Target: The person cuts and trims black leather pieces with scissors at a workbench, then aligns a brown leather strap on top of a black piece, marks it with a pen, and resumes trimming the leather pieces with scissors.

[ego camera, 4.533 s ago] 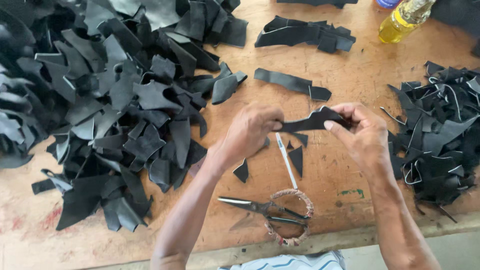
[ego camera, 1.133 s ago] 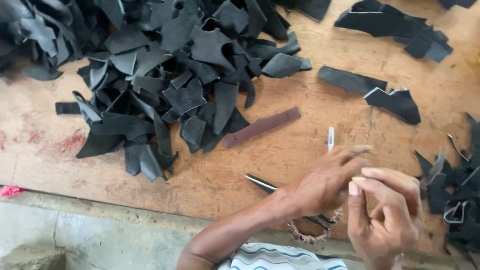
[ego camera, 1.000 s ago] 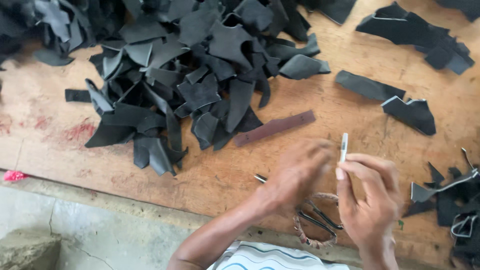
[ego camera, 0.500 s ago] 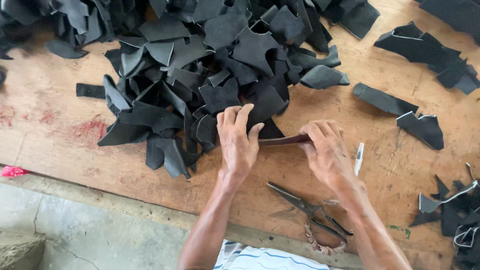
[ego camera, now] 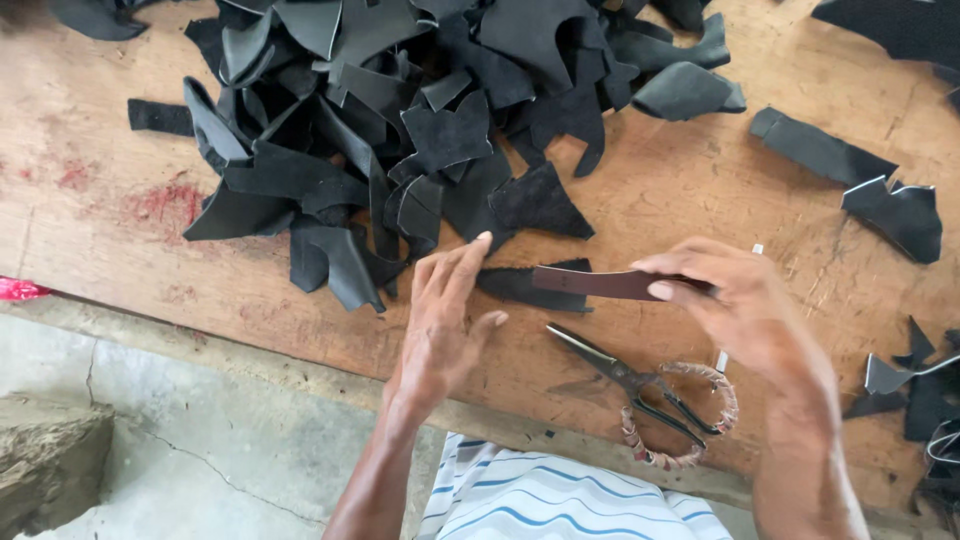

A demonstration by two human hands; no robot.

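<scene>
One hand, the right hand (ego camera: pixel 745 310), is now gripping the brown strip (ego camera: pixel 610 283) alone; the left hand (ego camera: pixel 445 320) is hovering open, having let go.

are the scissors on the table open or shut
Slightly open: the scissors lie flat on the wooden table, blades a little apart, with neither hand touching them.
</scene>
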